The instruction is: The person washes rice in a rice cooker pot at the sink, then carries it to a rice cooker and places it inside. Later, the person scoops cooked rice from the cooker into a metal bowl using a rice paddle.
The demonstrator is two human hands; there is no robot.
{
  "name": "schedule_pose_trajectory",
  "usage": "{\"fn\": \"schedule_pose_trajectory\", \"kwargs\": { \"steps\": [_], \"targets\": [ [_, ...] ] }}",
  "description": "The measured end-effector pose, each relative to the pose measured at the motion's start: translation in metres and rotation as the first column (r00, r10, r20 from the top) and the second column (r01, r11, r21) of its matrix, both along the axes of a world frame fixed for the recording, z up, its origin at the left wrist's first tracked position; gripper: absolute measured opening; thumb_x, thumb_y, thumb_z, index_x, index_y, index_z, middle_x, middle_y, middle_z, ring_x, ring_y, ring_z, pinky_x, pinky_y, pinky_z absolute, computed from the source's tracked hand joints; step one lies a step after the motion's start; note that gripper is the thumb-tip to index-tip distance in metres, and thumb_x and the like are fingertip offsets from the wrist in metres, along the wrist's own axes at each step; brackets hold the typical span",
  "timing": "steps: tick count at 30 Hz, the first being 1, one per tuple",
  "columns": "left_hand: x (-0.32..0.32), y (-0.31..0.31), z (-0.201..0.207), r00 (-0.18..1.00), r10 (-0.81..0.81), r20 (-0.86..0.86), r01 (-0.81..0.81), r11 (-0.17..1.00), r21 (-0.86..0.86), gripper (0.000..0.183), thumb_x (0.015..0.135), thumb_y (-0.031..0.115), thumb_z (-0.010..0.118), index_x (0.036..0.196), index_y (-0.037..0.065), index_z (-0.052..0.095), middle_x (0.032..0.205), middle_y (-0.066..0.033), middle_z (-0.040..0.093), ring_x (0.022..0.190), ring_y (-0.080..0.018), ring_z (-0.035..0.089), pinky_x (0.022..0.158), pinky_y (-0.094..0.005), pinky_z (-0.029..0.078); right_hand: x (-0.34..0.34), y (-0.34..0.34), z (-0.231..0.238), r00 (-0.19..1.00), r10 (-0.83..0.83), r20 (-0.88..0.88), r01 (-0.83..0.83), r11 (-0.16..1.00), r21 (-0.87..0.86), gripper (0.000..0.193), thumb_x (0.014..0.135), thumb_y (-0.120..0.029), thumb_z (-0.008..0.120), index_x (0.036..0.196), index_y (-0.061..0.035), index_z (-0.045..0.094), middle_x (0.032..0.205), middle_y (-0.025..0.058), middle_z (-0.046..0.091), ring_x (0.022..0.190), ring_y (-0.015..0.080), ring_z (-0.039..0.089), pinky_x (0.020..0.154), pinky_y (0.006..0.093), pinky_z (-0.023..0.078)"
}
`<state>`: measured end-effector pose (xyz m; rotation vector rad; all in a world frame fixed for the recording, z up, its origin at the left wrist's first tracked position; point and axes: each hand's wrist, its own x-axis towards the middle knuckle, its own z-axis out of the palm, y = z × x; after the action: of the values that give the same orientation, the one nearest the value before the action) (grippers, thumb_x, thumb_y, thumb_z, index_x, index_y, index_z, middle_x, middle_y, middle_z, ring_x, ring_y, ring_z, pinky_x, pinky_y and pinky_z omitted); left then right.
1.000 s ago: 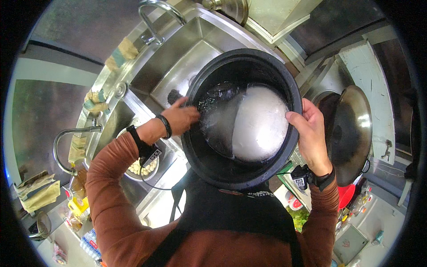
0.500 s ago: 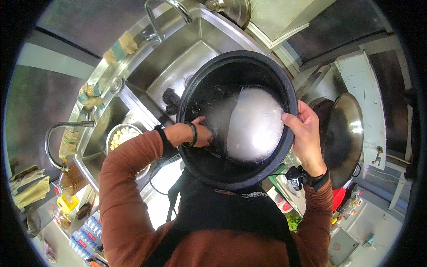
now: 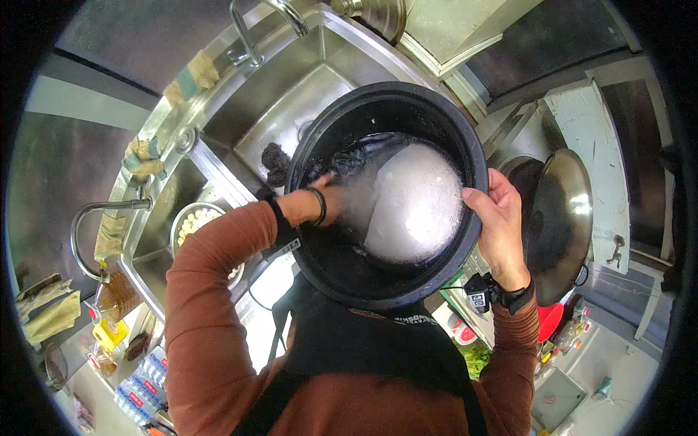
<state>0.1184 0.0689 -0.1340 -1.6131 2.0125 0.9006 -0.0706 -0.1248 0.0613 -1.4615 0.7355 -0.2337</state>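
A large round black basin (image 3: 385, 287) is held up over the corner of the sink, against my front. Inside it is liquid (image 3: 414, 203) whose surface shows a broad, bright white patch with small bubbles along its edge. My right hand (image 3: 498, 218) grips the basin's right rim, thumb on the inside and fingers outside. Within the basin's left part is my left hand (image 3: 327, 200), smeared by motion near the liquid, so its fingers and anything in them cannot be made out. A dark, crumpled clump (image 3: 276, 163) lies in the sink just left of the basin.
The steel sink (image 3: 291, 102) has a second bowl at left, with a colander (image 3: 211, 207) of pale pieces in it. Two curved taps (image 3: 109, 207) rise along the far edge. At right leans a large round metal lid (image 3: 571, 211). Bottles (image 3: 142, 385) stand at lower left.
My left hand has moved within the basin and become blurred. Ripples now show on the liquid, and its bright patch has changed shape. My right hand keeps its hold on the rim.
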Motion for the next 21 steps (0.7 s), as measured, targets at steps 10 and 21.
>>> {"fn": "schedule_pose_trajectory", "kwargs": {
  "steps": [10, 21],
  "targets": [
    [0.008, 0.05, 0.033, 0.651, 0.634, -0.418, -0.72, 0.341, -0.604, 0.047, 0.076, 0.006, 0.064, 0.122, 0.011, 0.055, 0.135, -0.0093, 0.047, 0.133, -0.031, 0.034, 0.112, -0.0497, 0.021, 0.0, -0.018, -0.007, 0.998, -0.037, 0.048, 0.035, 0.999, 0.042, 0.018, 0.081, -0.002, 0.057, 0.098, 0.0003, 0.062, 0.092, 0.0046, 0.066, 0.081, 0.0115, 0.059, 0.075, 0.025, 0.046],
    [-0.041, 0.079, -0.042, -0.422, 0.494, -0.76, -0.903, -0.301, 0.306, 0.065, 0.077, 0.009, 0.065, 0.135, -0.002, 0.038, 0.116, -0.0188, 0.058, 0.106, -0.025, 0.057, 0.092, -0.0344, 0.044, 0.094, -0.016, 0.028, 0.989, 0.14, 0.051, -0.137, 0.989, -0.063, 0.011, 0.079, 0.001, 0.06, 0.089, -0.0011, 0.056, 0.083, 0.0046, 0.059, 0.073, 0.0116, 0.057, 0.066, 0.025, 0.047]
  ]
}}
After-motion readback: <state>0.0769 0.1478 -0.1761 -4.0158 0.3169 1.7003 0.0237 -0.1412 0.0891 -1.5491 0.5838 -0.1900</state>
